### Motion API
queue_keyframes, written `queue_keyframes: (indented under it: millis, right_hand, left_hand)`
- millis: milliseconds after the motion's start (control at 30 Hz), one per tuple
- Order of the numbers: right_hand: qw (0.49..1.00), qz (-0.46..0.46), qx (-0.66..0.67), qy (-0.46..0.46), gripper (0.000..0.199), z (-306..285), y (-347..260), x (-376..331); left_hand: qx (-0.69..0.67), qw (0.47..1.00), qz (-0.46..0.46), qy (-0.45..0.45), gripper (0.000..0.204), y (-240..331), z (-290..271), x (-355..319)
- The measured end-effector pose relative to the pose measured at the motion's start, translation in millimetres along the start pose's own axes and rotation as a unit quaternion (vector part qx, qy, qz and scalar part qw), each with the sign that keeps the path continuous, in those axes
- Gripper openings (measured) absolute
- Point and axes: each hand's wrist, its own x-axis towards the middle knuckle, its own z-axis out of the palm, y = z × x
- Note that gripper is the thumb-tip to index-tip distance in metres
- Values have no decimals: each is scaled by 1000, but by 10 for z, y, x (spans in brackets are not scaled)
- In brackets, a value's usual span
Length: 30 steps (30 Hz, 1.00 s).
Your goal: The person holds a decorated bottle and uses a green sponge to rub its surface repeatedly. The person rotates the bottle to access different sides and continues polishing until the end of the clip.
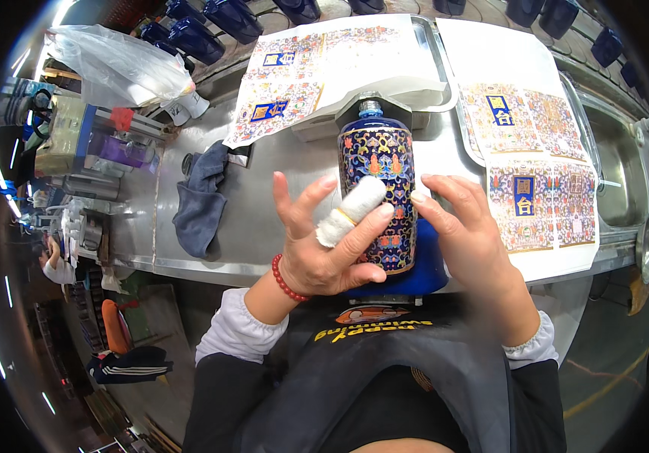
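Left grip (326, 258) over patterned blue bottle (400, 170); right grip (477, 238) beside it

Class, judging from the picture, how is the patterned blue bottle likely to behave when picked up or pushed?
The patterned blue bottle is probably stiff, as its sides hold a firm, even outline. Its glossy shoulder suggests a rather slippery surface. If it is glass, as that shine hints, a knock might chip it.
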Motion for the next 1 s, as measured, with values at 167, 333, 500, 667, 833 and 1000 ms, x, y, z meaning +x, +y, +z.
queue_keyframes:
  millis: [167,333,500,667,833,1000]
  right_hand:
    - [1000,28,1,11,60,36,-4,51]
    - [998,60,-12,-32,60,58,-44,138]
    - [997,55,-33,-47,61,43,-52,175]
    - [997,69,3,-32,61,47,-52,184]
    - [997,70,3,-34,62,60,-52,186]
    - [998,60,-2,-27,63,76,-24,196]
  left_hand:
    - [-12,999,-43,-25,80,12,-17,52]
    - [6,993,-88,-73,93,7,-16,142]
    - [23,992,-84,-93,94,31,-44,182]
    - [7,994,-73,-84,90,-12,-59,189]
    - [-2,995,-68,-74,86,-26,-59,172]
    - [-8,996,-60,-68,84,-50,-50,174]
